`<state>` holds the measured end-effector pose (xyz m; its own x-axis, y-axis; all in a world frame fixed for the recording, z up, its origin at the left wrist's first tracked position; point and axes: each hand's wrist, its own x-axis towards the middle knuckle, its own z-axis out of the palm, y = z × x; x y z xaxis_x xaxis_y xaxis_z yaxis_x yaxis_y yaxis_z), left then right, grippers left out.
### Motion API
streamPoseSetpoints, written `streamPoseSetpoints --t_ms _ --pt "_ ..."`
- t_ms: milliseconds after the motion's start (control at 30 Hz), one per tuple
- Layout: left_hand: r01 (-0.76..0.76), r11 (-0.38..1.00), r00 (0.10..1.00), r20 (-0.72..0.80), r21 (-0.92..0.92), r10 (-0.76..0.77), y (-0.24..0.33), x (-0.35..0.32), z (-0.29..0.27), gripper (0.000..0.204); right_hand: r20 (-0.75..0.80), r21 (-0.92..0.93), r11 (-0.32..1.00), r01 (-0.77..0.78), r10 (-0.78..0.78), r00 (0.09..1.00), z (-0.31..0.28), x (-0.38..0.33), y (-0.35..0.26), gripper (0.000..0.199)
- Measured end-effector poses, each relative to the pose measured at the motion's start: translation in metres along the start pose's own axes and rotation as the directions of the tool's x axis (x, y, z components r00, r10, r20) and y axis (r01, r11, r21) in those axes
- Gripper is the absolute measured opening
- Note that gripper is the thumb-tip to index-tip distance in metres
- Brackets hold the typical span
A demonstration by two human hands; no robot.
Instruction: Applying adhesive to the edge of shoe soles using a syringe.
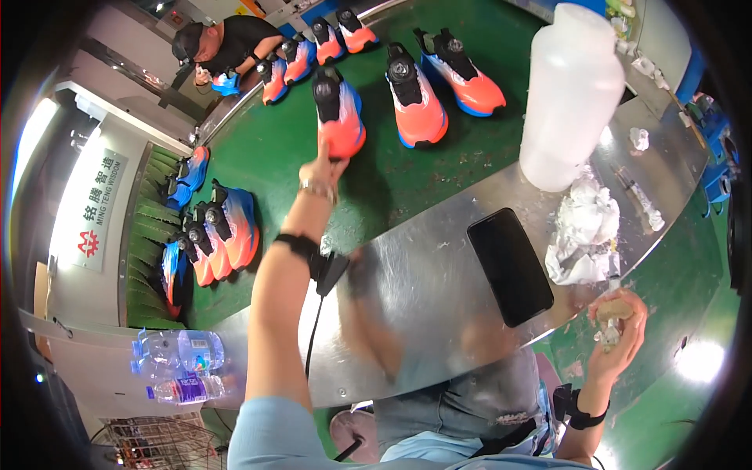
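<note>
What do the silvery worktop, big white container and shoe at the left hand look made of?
Silvery worktop: metal, maybe steel; scuffed, semi-gloss, blurred reflections.
White container: probably plastic; milky, smooth.
Shoe at the left hand: likely synthetic; smooth coral-to-white, slight sheen; black collar possibly textile, weave unresolved.

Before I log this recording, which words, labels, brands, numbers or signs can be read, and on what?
Wall sign: dark lettering, red emblem; large enough to read, wording not copied here.
Large bottle: print too small to read.
Small bottle: print too small to read.
Orange shoe at the left hand: no legible text.
Phone: dark, no text visible.
</note>
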<state>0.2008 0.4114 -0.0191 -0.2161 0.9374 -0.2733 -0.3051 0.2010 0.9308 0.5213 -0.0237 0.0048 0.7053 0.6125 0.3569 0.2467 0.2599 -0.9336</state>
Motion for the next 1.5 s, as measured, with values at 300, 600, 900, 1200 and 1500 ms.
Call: streamPoseSetpoints --t_ms 300,600,900,1200,1500 --pt "0.264 0.96 0.963 0.074 -0.094 -0.258 0.024 -0.344 -0.223 0.027 0.083 0.09 0.996 0.028 -0.035 0.996 -0.006 -0.008 -0.024 0.034" --pt "0.163 0.972 0.948 -0.3 0.172 -0.106 0.005 -0.491 -0.32 0.03 -0.057 0.102 0.994 -0.038 0.044 0.997 0.029 -0.002 -0.005 0.033" --pt "-0.673 0.706 0.711 -0.069 0.22 0.699 0.054 -0.377 -0.211 0.036 0.242 0.208 0.963 0.17 -0.219 0.945 0.03 -0.03 -0.093 0.061" --pt "-0.95 0.298 0.175 0.625 -0.097 0.761 0.083 -0.367 -0.103 0.042 0.654 0.728 0.545 -0.415 -0.371 0.66 0.051 -0.064 -0.17 0.055" --pt "-0.93 0.297 0.077 0.676 -0.216 0.733 0.084 -0.355 -0.087 0.049 0.689 0.724 0.37 -0.582 -0.406 0.6 0.084 -0.058 -0.164 0.036"
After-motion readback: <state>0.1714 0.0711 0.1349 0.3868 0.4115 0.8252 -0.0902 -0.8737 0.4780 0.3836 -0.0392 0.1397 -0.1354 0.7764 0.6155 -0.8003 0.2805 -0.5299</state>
